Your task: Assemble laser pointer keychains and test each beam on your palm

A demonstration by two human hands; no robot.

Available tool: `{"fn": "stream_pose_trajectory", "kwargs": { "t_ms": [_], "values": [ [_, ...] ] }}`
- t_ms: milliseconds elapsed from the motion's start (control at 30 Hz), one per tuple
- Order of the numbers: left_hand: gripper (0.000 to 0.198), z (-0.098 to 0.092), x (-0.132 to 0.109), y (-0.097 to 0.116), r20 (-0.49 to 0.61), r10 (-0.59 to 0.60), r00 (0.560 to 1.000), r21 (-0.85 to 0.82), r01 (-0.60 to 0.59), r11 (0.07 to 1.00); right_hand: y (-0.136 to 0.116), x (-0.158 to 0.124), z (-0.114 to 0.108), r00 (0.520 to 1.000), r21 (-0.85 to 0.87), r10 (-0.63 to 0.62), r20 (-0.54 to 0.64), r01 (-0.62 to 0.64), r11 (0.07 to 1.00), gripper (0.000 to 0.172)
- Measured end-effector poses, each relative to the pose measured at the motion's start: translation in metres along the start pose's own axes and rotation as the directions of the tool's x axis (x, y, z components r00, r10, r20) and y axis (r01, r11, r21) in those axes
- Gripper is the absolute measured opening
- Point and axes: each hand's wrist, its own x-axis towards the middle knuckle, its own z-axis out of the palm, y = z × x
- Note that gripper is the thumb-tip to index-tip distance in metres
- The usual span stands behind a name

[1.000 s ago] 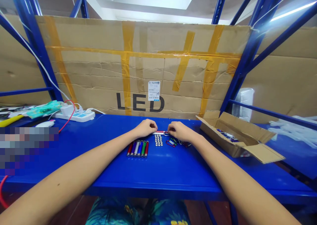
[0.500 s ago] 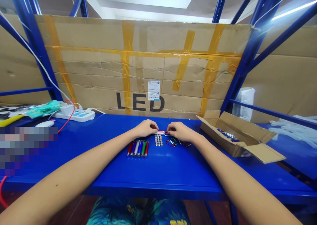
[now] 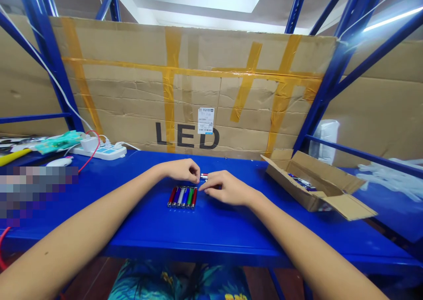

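A row of slim metallic tubes [image 3: 182, 197], like small penlights in red, blue, silver and green, lies side by side on the blue tabletop. My left hand [image 3: 185, 171] is just beyond the row, its fingers curled and pressed together; what they hold, if anything, is hidden. My right hand [image 3: 226, 188] is over the table with its index finger stretched toward the row's right end and its thumb apart. I cannot tell whether that finger touches the end red tube. A short silver-and-red piece [image 3: 204, 176] shows between my hands. My right hand covers the button cells and carabiners.
An opened cardboard box [image 3: 297, 198] with shiny metallic pieces in it stands at the right. A white power strip [image 3: 105, 152] with plugs and cables is at the back left. The large cardboard panel [image 3: 139, 101] and blue rack posts [image 3: 322, 88] bound the table.
My right hand has moved left and nearer to me, from the silver-and-red piece to beside the tube row. My left hand has shifted left, off that piece's end.
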Motion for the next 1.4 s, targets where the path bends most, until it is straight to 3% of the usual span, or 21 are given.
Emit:
{"fn": "stream_pose_trajectory", "kwargs": {
  "t_ms": [133, 233, 367, 500, 667, 767, 900, 967, 1067, 1200, 1400],
  "values": [
    [0.017, 0.004, 0.002, 0.0, 0.067, 0.001, 0.998, 0.0, -0.001, 1.0, -0.013, 0.006, 0.01, 0.994, -0.036, -0.065, 0.084, 0.068, 0.997, 0.032],
    [0.018, 0.006, 0.004, -0.003, 0.025, -0.018, 1.0, 0.016, 0.018, 1.0, -0.013, 0.006, 0.01, 0.992, -0.054, -0.044, 0.121, 0.051, 0.997, 0.032],
    [0.022, 0.007, 0.004, -0.005, -0.02, -0.04, 0.999, 0.045, 0.041, 0.998, -0.017, 0.003, -0.001, 0.979, 0.064, -0.044, 0.198, 0.032, 0.997, 0.033],
    [0.019, 0.007, 0.005, 0.0, -0.155, -0.007, 0.988, 0.046, 0.014, 0.999, -0.024, -0.002, -0.012, 0.956, 0.145, -0.026, 0.291, -0.017, 0.989, 0.031],
    [0.016, 0.01, 0.006, 0.008, -0.324, 0.094, 0.941, 0.112, -0.06, 0.992, -0.031, -0.006, -0.013, 0.916, 0.084, 0.077, 0.393, -0.119, 0.989, 0.01],
    [0.015, 0.015, 0.005, 0.013, -0.307, 0.201, 0.93, 0.252, -0.124, 0.96, -0.033, -0.008, -0.015, 0.878, 0.018, 0.168, 0.448, -0.196, 0.98, 0.007],
    [0.013, 0.022, 0.004, 0.022, -0.193, 0.326, 0.925, 0.398, -0.23, 0.888, -0.025, -0.013, -0.03, 0.819, -0.039, 0.297, 0.49, -0.32, 0.947, 0.013],
    [0.012, 0.025, 0.004, 0.026, -0.142, 0.346, 0.927, 0.414, -0.262, 0.872, -0.014, -0.017, -0.04, 0.821, 0.036, 0.301, 0.485, -0.363, 0.931, 0.013],
    [0.01, 0.027, 0.004, 0.03, -0.113, 0.34, 0.934, 0.425, -0.264, 0.866, 0.006, -0.022, -0.051, 0.865, 0.14, 0.318, 0.388, -0.396, 0.907, 0.01],
    [0.011, 0.029, 0.003, 0.033, -0.111, 0.331, 0.937, 0.401, -0.263, 0.877, 0.023, -0.025, -0.053, 0.875, 0.142, 0.402, 0.269, -0.449, 0.882, 0.009],
    [0.011, 0.033, 0.003, 0.035, -0.078, 0.334, 0.939, 0.384, -0.281, 0.88, 0.027, -0.023, -0.049, 0.901, 0.124, 0.383, 0.205, -0.412, 0.903, 0.007]
  ]
}}
